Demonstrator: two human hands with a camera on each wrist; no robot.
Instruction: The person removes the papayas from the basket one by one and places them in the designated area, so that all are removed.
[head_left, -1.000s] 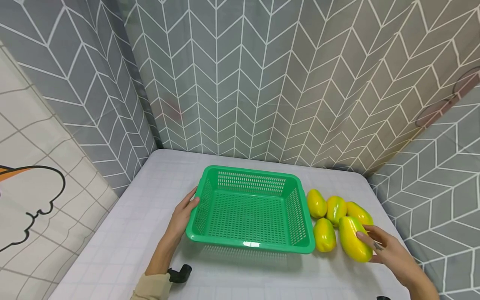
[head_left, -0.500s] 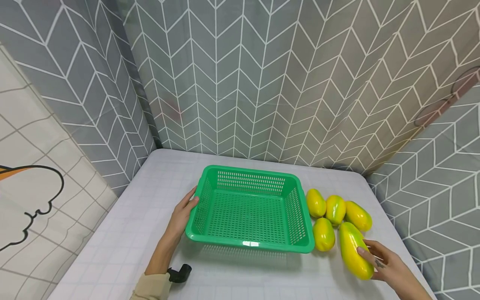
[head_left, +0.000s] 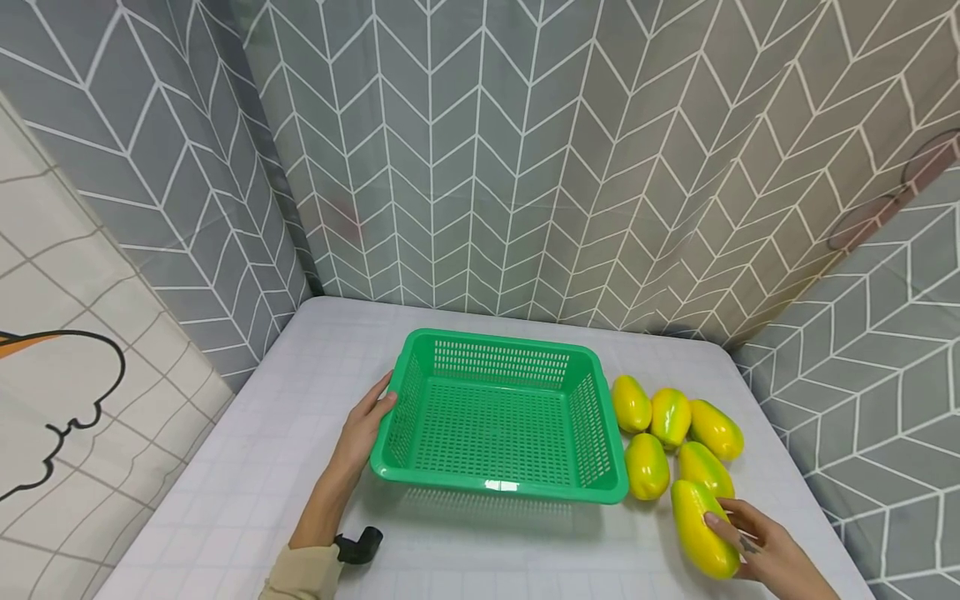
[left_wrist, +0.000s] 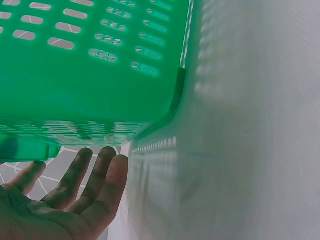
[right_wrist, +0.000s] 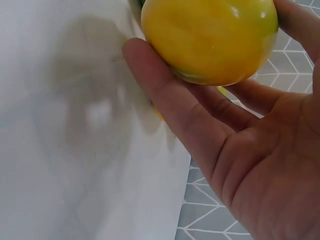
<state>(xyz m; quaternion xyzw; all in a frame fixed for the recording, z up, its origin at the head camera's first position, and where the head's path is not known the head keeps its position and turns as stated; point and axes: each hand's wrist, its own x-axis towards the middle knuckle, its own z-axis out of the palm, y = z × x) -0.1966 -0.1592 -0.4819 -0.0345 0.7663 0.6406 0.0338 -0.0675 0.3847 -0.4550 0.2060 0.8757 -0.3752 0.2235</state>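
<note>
My right hand [head_left: 772,546] grips a large, glossy yellow-green papaya [head_left: 705,529], its fingers curled round the near right side. In the right wrist view, that papaya's rounded end [right_wrist: 210,40] shows above the palm, with a gap between it and the white surface. Another papaya [head_left: 705,469] lies just behind it, partly covered by it. At the left, my left hand [head_left: 363,433] holds a green plastic basket [head_left: 498,485], its thumb over the rim. The left wrist view shows the fingers [left_wrist: 102,185] beneath the rim, by the outer wall.
Several more papayas lie between the basket and the right table edge, including a far one [head_left: 632,404] and a near one [head_left: 647,468]. A patterned curtain [head_left: 495,167] hangs behind the white table [head_left: 480,567]. A black strap-like piece [head_left: 360,546] sits at the left wrist.
My right hand has moved with its papaya toward the table's near edge. The papaya behind it now shows clearly. My left hand and the basket have stayed in place.
</note>
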